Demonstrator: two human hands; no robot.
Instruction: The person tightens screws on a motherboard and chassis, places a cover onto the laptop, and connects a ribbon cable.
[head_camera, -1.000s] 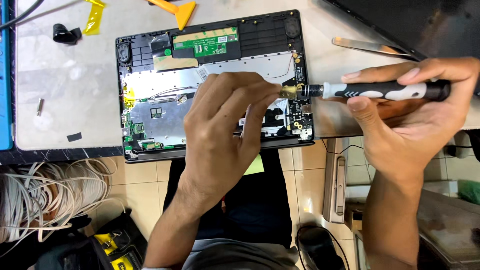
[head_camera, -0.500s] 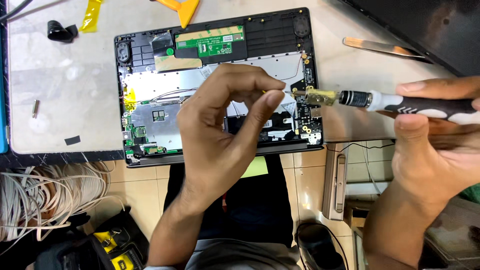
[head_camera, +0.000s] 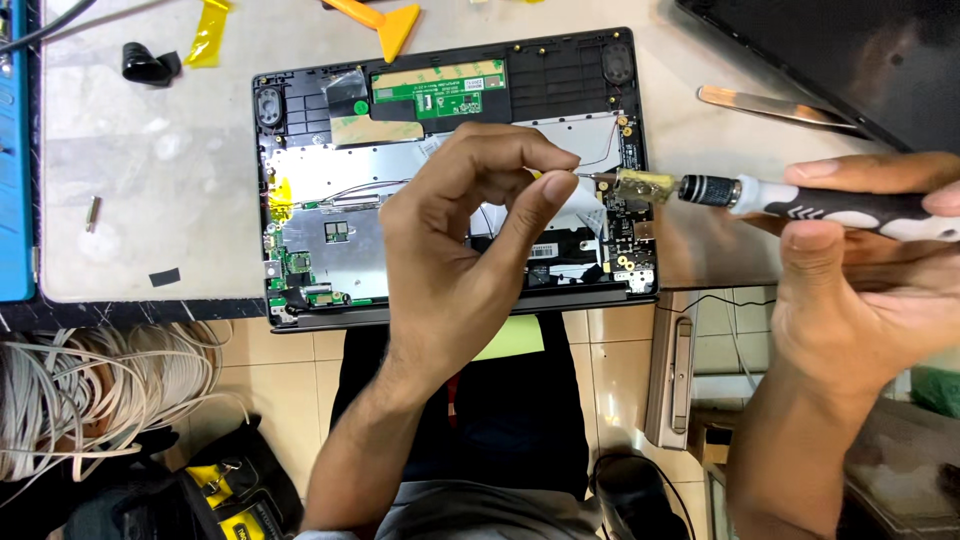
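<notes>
Fingertips of my left hand (head_camera: 455, 250) are pressed together, thumb against forefinger, right at the bit tip of the screwdriver (head_camera: 800, 200); whatever sits between them is too small for me to make out. My right hand (head_camera: 870, 280) is wrapped around the black-and-white handle, fingers curled over it from both sides, so the tool lies nearly level and points toward my left pinch. A yellowish collar on the shaft sits just to the right of that pinch, over the right edge of the opened laptop base (head_camera: 450, 170).

Under my left palm lies that base with its cover off: silver shielding plate, small green boards toward my wrist side, and a green circuit board (head_camera: 440, 98) with tan tape beyond my knuckles. 2 oval speakers sit in the far corners of the base.

Beyond the screwdriver, a metal pry tool (head_camera: 770, 105) rests flat on the worktop (head_camera: 150, 180), next to a dark laptop lid (head_camera: 850, 50). Far past my left hand lies an orange plastic scraper (head_camera: 385, 20). Well to the left of my left wrist, below the table edge, a coil of white cable (head_camera: 90, 390) is piled up.
</notes>
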